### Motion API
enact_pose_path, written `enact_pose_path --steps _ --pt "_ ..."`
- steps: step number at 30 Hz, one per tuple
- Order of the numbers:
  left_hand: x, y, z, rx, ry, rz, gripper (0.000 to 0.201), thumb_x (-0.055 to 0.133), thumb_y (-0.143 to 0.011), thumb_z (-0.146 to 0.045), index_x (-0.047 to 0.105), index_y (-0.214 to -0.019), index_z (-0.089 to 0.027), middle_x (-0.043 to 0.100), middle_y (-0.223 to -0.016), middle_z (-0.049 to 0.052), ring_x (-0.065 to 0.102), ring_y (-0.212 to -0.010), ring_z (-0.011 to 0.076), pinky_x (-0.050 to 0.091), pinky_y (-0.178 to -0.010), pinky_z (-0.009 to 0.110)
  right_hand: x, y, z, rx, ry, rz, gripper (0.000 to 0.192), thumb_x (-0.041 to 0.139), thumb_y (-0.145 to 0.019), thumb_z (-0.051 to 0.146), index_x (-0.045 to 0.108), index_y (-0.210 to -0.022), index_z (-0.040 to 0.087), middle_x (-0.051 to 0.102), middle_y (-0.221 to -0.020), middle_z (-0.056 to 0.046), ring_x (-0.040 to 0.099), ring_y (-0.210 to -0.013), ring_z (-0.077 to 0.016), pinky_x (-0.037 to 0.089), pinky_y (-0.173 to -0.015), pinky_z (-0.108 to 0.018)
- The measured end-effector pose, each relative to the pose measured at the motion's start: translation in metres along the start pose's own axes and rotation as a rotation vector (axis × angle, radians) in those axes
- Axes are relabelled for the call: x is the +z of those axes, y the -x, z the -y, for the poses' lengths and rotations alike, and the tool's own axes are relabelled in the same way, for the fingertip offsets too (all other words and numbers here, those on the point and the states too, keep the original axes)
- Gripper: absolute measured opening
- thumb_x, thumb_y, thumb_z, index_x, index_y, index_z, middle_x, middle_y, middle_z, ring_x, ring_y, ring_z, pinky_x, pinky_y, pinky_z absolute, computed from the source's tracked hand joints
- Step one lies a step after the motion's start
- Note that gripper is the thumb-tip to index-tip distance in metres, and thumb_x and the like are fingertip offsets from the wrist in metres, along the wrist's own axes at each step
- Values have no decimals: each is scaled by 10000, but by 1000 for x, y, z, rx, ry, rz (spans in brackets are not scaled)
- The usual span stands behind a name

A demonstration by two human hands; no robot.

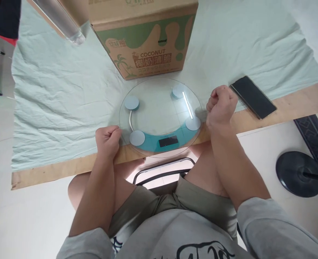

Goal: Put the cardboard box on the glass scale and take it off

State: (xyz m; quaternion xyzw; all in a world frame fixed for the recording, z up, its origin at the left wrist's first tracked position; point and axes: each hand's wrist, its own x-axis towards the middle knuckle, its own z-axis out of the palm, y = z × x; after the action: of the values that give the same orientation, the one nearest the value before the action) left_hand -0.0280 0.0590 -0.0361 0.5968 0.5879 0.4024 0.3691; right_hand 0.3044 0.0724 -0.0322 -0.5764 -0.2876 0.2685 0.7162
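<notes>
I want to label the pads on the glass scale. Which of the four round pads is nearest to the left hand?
The pad at the near-left of the scale, beside the left hand and the dark display. The other three lie farther away or to the right.

Clear glass scale point(159, 111) with teal band, pale blue pads, black display. Pale green cloth point(61, 97) on tan wood desk point(296, 102). Brown box point(145, 36), green drip pattern, palm print. Black phone point(253, 97). Grey sleeves, olive shorts.

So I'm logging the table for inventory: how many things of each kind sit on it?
Glass scale: 1
Cardboard box: 1
Phone: 1
Clear tube, partly seen: 1
Total: 4
Left hand and right hand are fists beside the scale.
</notes>
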Motion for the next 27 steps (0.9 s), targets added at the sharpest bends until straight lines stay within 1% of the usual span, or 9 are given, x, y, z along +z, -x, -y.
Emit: enact_pose_path --steps 3,6,10,15,18,21,23,25,27 --pt "-2 -2 3 -20 43 -43 372 550 -662 -218 227 -478 -202 155 -528 -26 149 -509 94 82 -525 311 -4 -8 -3 -13 46 -2 233 615 -907 377 554 -728 241 161 -557 79 132 -466 -86 112 -484 -279" --pt "-7 -5 -1 -46 123 -47 378 552 -658 -219 222 -474 -209 164 -515 -26 180 -497 97 120 -520 309 -8 -19 -8 -53 86 21 219 723 -879 447 631 -846 251 218 -583 76 191 -493 -85 176 -513 -268" --pt "-11 -14 -12 -109 180 -37 361 569 -629 -170 257 -450 -199 180 -495 -32 192 -491 79 109 -514 312 -8 -29 -10 -52 69 -13 170 736 -852 395 681 -848 234 301 -585 65 238 -527 -90 203 -537 -277" --pt "-17 -34 -25 -108 169 -17 358 566 -611 -175 266 -419 -206 198 -459 -35 210 -472 73 117 -495 319 -1 -33 -4 -20 12 -38 137 671 -830 290 690 -866 159 297 -530 96 215 -486 -63 148 -507 -283" --pt "-20 -56 -30 -70 135 -12 358 578 -616 -165 282 -420 -210 216 -455 -37 219 -471 72 113 -485 311 3 -29 -1 5 40 -55 183 673 -806 340 677 -830 158 287 -469 113 198 -414 -51 96 -446 -273" --pt "-20 -88 -36 -23 70 -26 361 606 -697 -173 336 -460 -211 275 -472 -32 254 -473 76 147 -469 297 7 -22 4 6 38 -48 210 715 -759 370 656 -754 169 289 -421 116 195 -361 -46 71 -395 -257" --pt "-18 -113 -38 -50 62 -53 313 644 -767 -184 404 -569 -213 349 -514 -32 307 -488 88 207 -469 285 10 -19 8 3 30 -36 206 720 -766 353 637 -701 176 259 -404 118 173 -348 -41 61 -380 -246" --pt "-16 -139 -40 -84 71 -57 220 684 -807 -193 480 -729 -218 467 -620 -18 429 -554 116 304 -503 279 17 -23 12 -35 42 -20 215 668 -831 309 627 -667 176 273 -410 104 183 -344 -40 73 -370 -236" --pt "-12 -163 -42 -87 82 -46 174 696 -815 -184 550 -901 -223 589 -811 17 573 -715 151 416 -598 288 27 -35 11 -98 66 3 220 565 -899 211 660 -706 164 417 -479 56 333 -379 -54 165 -373 -219"
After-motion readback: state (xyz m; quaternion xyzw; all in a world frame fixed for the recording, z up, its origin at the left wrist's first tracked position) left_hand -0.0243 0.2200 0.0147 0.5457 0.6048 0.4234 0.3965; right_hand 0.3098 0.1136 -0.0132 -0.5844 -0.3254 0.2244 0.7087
